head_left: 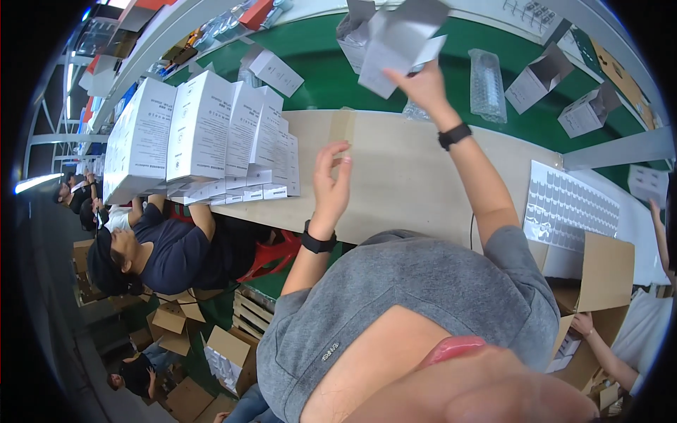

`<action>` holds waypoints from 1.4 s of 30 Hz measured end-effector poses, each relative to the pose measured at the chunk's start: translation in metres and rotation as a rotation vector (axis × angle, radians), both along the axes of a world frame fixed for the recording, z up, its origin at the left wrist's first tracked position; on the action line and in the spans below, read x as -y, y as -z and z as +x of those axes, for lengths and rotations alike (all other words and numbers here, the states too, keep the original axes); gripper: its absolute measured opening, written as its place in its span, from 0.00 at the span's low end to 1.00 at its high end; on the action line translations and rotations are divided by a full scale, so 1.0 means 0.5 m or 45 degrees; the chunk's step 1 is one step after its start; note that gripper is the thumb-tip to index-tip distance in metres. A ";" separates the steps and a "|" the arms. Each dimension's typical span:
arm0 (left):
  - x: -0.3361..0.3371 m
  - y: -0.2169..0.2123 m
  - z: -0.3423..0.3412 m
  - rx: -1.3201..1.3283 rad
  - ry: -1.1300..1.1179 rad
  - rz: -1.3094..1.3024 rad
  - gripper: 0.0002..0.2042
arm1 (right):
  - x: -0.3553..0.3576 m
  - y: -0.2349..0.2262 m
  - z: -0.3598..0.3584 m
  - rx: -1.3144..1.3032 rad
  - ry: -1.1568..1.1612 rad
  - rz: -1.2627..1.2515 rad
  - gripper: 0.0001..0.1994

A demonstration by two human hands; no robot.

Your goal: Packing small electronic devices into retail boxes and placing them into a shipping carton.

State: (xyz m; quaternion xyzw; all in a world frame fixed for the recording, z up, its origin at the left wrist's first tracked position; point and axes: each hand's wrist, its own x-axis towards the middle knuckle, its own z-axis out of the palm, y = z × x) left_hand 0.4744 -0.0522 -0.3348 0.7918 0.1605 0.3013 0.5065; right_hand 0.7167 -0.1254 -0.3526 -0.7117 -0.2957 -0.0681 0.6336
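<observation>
My right hand [422, 90] reaches over the far side of the table and grips an open white carton [396, 44] by its lower edge, flaps spread. My left hand [331, 182] hovers above the pale tabletop [416, 166], holding nothing, its fingers loosely bent and apart. Just behind the held carton stands another open white carton [350, 39], partly hidden. A clear bubble-wrap sleeve [486, 86] lies on the green surface [451, 39] to the right of my right hand. Some clear wrap [415, 111] shows below that hand.
Rows of closed white cartons [201, 130] are piled at the table's left. Open cartons [539, 79] stand at the far right, and one [276, 70] lies far left. A sticker sheet [568, 204] lies right, near a brown box [606, 271]. Co-workers [176, 247] are on both sides.
</observation>
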 end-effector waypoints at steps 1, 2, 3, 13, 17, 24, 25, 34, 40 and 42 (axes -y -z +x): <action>0.010 -0.005 0.001 0.012 0.000 0.007 0.09 | -0.013 0.028 0.004 0.012 0.000 0.007 0.38; 0.023 -0.015 0.000 -0.016 0.038 0.095 0.09 | -0.029 0.055 0.011 0.056 -0.021 -0.225 0.40; 0.032 -0.023 -0.005 -0.048 0.069 0.185 0.10 | -0.045 0.083 0.014 0.096 -0.045 -0.456 0.43; -0.073 -0.103 -0.167 0.149 -0.809 1.374 0.23 | 0.078 0.108 -0.022 0.169 0.034 -0.376 0.31; -0.158 -0.209 -0.160 0.000 -1.111 1.659 0.29 | 0.159 0.108 -0.061 0.001 -0.027 -0.162 0.18; -0.169 -0.210 -0.156 0.147 -0.988 1.750 0.17 | 0.192 0.068 -0.152 -0.145 -0.248 -0.047 0.16; -0.157 -0.211 -0.159 0.248 -0.937 1.748 0.14 | 0.202 0.057 -0.164 -0.108 -0.285 -0.035 0.17; 0.086 -0.318 -0.151 0.355 0.527 1.228 0.08 | 0.245 -0.241 -0.309 1.012 -0.903 -0.232 0.47; 0.068 -0.249 -0.054 0.209 0.782 0.921 0.20 | 0.275 -0.108 -0.300 -0.116 -1.328 -0.339 0.48; 0.077 -0.199 -0.036 0.237 0.505 0.785 0.26 | 0.277 -0.086 -0.307 -0.333 -1.030 0.012 0.44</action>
